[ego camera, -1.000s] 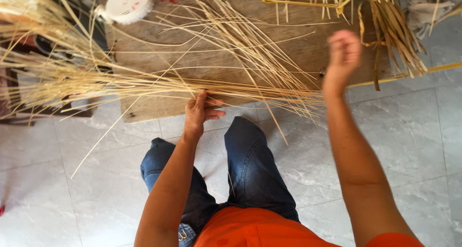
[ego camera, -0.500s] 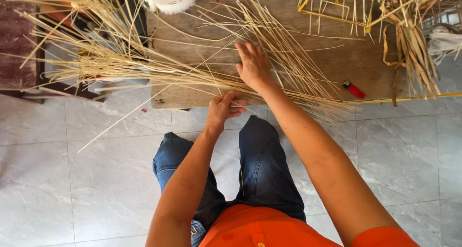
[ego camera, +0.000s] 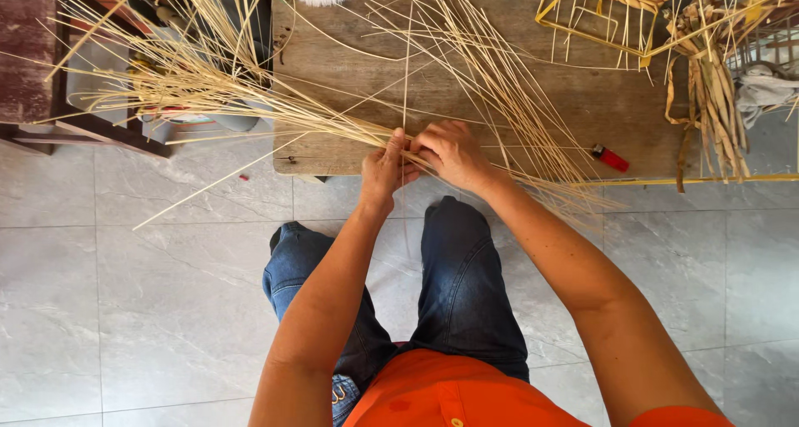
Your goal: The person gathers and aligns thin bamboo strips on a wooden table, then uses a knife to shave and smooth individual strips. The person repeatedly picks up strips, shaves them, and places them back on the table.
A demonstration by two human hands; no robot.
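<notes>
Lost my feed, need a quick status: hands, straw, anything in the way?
Left hand and right hand both gripping the straw bundle at the wooden table edge. Red lighter lies right, clear of both hands.

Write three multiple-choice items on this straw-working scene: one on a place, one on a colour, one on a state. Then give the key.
1. Where does the small lighter lie?
A. on the wooden table, right of the hands
B. on the tiled floor
C. in the left hand

2. What colour is the lighter?
A. green
B. red
C. white

3. How do the hands stand?
A. both raised off the work
B. one at the straw, one on a knee
C. both closed on the straw strands at the table's near edge

Key: 1 A, it rests on the boards. 2 B, its body is red. 3 C, the left hand and right hand meet on the strands.
</notes>
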